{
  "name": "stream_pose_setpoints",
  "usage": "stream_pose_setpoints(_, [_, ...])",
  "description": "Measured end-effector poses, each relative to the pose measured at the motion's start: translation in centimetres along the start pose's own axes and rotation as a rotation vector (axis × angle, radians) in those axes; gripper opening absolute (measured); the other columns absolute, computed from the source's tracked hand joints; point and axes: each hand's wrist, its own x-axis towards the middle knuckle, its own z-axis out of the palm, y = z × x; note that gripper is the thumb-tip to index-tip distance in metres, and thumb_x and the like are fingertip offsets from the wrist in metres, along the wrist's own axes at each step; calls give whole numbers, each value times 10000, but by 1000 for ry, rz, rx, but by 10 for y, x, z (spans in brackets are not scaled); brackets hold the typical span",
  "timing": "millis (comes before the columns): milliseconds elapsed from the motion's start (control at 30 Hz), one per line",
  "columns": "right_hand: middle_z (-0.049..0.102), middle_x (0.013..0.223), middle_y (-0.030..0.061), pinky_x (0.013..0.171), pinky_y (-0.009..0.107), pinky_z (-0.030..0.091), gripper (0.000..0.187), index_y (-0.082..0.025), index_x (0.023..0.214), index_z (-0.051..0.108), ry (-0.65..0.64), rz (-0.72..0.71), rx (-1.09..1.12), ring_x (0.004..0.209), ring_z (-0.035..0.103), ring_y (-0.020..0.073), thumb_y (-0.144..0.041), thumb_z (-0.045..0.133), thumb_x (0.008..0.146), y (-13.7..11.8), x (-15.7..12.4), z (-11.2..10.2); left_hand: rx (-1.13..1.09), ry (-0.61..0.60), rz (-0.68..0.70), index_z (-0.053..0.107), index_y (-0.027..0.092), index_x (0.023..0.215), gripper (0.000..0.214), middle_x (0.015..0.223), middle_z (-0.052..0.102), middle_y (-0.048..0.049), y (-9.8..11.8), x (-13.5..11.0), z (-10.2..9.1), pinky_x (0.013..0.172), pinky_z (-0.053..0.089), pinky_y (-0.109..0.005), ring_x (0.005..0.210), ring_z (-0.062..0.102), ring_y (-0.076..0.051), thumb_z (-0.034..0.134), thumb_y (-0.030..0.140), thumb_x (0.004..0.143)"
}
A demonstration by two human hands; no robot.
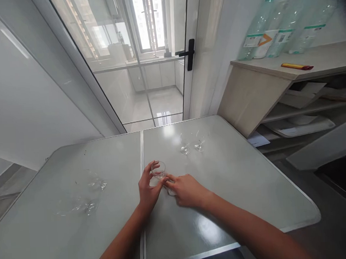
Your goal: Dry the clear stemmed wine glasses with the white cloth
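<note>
A small clear stemmed glass stands upright near the middle of the grey table. My left hand curls around its bowl with thumb and fingers touching the rim. My right hand lies low on the table beside it, fingers closed at the glass's stem and foot. Two more clear stemmed glasses stand upright farther back on the right half. On the left half lie other clear glasses, hard to make out.
A seam runs down the table's middle. A glass sliding door with a black handle stands behind. At the right a wooden shelf unit carries large plastic bottles and a yellow-red object; papers lie on its lower shelves.
</note>
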Motion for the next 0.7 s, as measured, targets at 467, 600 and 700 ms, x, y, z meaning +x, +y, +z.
stream_pose_setpoints(467, [270,1625,367,751,389,597,944,-58,1597,356,-205,495,-78,925,774,336,-167,707,727,8,-5,-13,55,6,-3,476,274,1395,475,1381,500,-126,-13,5,-1,952,509,-404,1164,591,-257,561,520,998])
stream_pose_setpoints(600, [334,1603,363,784,378,590,827,-44,1564,400,-192,634,-92,995,763,335,-153,666,789,20,-8,-20,176,-43,47,542,269,1269,334,1291,500,-96,-11,6,-1,893,518,-377,1053,597,-220,629,407,978])
stream_pose_setpoints(700, [363,1596,351,792,366,578,752,-50,1527,446,-187,667,-85,1000,761,324,-132,645,806,25,-9,-21,225,-53,60,565,261,1213,256,1244,501,-85,-9,7,-1,870,516,-366,1007,586,-205,607,381,990])
